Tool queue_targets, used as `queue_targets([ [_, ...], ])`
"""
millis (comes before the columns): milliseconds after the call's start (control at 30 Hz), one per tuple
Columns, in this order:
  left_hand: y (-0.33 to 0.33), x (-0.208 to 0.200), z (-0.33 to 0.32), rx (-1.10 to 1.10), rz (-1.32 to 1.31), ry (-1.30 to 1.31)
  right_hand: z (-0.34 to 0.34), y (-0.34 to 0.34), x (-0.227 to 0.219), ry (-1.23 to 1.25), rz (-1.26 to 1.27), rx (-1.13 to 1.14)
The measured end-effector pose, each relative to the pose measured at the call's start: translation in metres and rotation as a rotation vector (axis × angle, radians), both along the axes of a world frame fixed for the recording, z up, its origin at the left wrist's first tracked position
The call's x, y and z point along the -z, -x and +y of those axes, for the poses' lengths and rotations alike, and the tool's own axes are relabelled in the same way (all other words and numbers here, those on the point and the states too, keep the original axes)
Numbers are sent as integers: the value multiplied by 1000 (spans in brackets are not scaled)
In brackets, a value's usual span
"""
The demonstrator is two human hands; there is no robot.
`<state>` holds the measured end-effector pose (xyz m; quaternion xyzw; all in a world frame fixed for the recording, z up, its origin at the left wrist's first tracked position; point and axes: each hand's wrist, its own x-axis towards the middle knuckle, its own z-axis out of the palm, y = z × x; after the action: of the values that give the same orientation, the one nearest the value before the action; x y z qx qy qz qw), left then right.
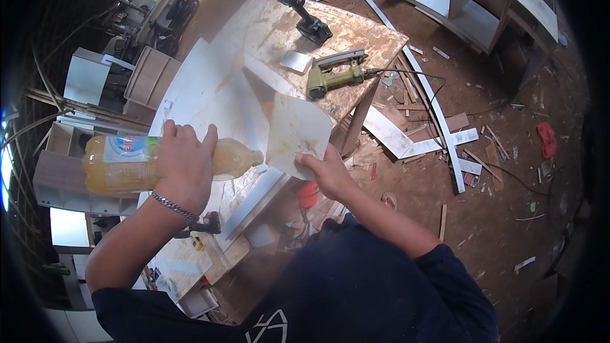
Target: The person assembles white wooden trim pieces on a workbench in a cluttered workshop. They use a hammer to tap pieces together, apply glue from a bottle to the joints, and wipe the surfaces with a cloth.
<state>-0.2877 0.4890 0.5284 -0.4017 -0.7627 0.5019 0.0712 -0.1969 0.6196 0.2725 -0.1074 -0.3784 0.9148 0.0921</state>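
Note:
My left hand point(184, 162) is wrapped round a large clear plastic bottle point(121, 168) of yellowish liquid. The bottle lies nearly on its side in the air, its uncapped-looking neck pointing right. Close to the mouth is a small white board point(298, 127) with yellowish smears on its face. My right hand point(324, 168) grips this board at its lower right corner, thumb on top. Whether the bottle mouth touches the board, I cannot tell.
A worn workbench point(365, 28) carries a cordless drill point(308, 22), a green nail gun point(333, 79) with a hose, and long white panels. Another power tool point(206, 223) lies near my left forearm. Offcuts and a red cloth point(545, 140) litter the floor; cabinet carcasses point(457, 0) stand beyond.

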Motion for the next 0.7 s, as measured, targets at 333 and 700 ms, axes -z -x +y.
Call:
queue_targets([
  [333, -11, -34, -19, -92, -84, -116, -9, 6, -28, -38, -39, -50],
  [700, -1, -56, -64, -240, -100, -197, -25, 16, -57, -162, -33, -139],
])
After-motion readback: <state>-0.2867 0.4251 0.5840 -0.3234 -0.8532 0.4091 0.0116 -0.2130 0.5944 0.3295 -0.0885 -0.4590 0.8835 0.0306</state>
